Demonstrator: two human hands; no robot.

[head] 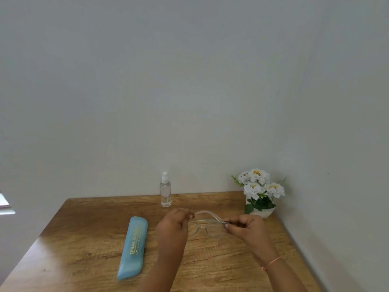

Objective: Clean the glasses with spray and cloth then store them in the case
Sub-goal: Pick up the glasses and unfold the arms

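1. The clear plastic-framed glasses [207, 227] hang just above the brown wooden worktop [84, 232] at lower centre, held between both hands.
2. The left hand [173, 225] has its fingers [186, 214] curled, pinching one temple arm. The right hand [247, 226] pinches the frame's opposite end, likely to keep the lenses untouched.
3. The clear spray bottle with a white pump [165, 191] stands upright behind the hands, probably kept near for spraying.
4. The long pale-blue case with gold lettering [132, 247] lies left of the hands, seemingly shut and awaiting the storing step.
5. No cloth shows.
6. A white pot of white flowers [260, 196] stands at right.
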